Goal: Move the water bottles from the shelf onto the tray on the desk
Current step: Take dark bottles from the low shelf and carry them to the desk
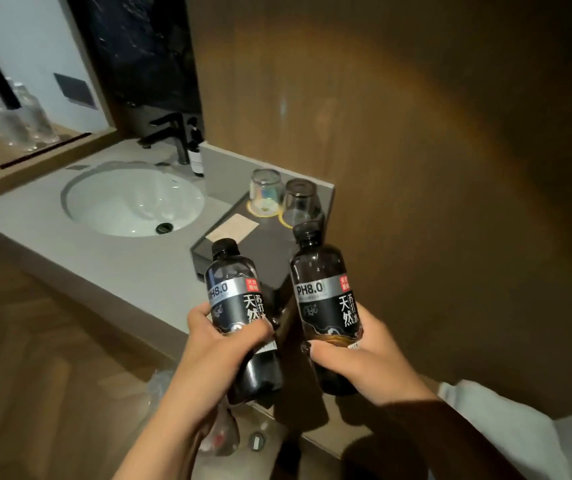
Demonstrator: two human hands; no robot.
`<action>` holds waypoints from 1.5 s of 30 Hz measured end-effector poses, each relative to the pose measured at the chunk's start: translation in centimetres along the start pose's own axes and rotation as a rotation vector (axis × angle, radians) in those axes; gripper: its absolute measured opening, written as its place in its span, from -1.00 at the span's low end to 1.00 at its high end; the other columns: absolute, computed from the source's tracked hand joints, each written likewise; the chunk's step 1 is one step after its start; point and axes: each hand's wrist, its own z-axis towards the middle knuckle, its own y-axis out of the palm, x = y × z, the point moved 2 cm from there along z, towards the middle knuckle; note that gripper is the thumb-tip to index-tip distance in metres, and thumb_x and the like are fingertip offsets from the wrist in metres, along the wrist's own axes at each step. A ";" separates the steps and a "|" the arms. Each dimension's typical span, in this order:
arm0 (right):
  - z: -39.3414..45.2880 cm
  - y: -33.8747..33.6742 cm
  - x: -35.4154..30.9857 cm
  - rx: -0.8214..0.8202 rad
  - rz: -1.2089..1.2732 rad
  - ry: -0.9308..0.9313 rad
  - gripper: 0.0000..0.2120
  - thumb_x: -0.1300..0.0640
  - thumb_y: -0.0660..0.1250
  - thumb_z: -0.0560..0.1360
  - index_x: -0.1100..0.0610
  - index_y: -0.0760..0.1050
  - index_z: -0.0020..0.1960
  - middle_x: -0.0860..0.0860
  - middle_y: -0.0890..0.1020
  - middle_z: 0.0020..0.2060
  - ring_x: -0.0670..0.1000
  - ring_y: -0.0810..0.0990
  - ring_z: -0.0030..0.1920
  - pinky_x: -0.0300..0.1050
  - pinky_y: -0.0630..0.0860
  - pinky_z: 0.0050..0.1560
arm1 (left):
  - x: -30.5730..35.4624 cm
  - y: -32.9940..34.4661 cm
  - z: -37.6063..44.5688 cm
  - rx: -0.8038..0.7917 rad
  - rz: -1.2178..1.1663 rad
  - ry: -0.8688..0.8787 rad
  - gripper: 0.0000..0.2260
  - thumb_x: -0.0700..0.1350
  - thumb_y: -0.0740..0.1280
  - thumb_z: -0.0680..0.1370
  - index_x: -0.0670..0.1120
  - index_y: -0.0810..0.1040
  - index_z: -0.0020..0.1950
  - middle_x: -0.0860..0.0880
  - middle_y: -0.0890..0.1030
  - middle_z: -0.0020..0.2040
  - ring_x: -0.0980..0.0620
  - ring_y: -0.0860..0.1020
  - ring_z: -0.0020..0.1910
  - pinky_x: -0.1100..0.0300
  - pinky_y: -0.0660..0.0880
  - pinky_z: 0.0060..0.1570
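Note:
My left hand [224, 344] grips a dark water bottle [239, 292] with a black cap and a silver "PH8.0" label. My right hand [350, 351] grips a second, matching dark bottle [324, 285]. Both bottles are held upright and tilted slightly left, in the air just in front of a dark grey tray [208, 252] that lies on the counter's right end. My fingers cover the lower halves of both bottles. The tray's near right part is hidden behind the bottles.
Two upturned glasses [265, 192] [300, 202] and a beige card [232, 228] sit on the tray. A white basin [132, 200], black tap [168, 133] and soap bottle [195, 150] lie left. Several clear bottles [18, 116] stand on a wooden ledge at far left. A wooden wall stands right.

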 end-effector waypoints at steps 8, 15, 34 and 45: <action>1.9 15.2 -1.8 0.046 -0.023 -0.036 -0.63 0.12 0.42 0.13 0.05 0.53 -0.06 0.06 0.67 -0.21 -0.01 0.63 -0.21 -0.11 0.54 -0.17 | 0.3 -13.5 2.1 0.034 0.127 0.047 -0.26 -0.07 0.45 0.14 0.02 0.22 0.27 -0.02 0.57 -0.07 0.03 0.61 -0.14 0.10 0.54 -0.14; 4.9 25.3 -3.4 0.040 -0.003 -0.026 -0.59 0.11 0.44 0.14 0.01 0.54 -0.01 0.04 0.68 -0.15 0.05 0.67 -0.13 -0.03 0.64 -0.12 | 1.9 -23.0 3.5 0.075 0.162 0.068 -0.34 -0.17 0.51 0.27 0.05 0.21 0.21 -0.02 0.59 -0.09 0.07 0.61 -0.20 0.22 0.49 -0.29; 25.2 40.5 -9.3 -0.030 -0.231 0.016 -0.67 0.04 0.47 0.20 -0.02 0.47 -0.08 -0.04 0.64 -0.26 -0.06 0.64 -0.26 -0.18 0.55 -0.33 | 10.4 -40.1 21.9 0.122 0.210 0.086 -0.35 -0.25 0.48 0.36 0.11 0.13 0.22 -0.02 0.52 -0.03 0.04 0.61 -0.17 0.28 0.51 -0.37; 37.1 50.7 -15.4 -0.110 -0.263 0.009 -0.70 0.12 0.48 0.29 0.03 0.46 -0.04 0.00 0.64 -0.22 -0.06 0.63 -0.24 -0.30 0.49 -0.40 | 16.2 -50.6 32.5 0.164 0.142 0.095 -0.31 -0.21 0.49 0.34 0.16 0.11 0.22 -0.02 0.48 0.03 -0.02 0.58 -0.08 0.11 0.56 -0.18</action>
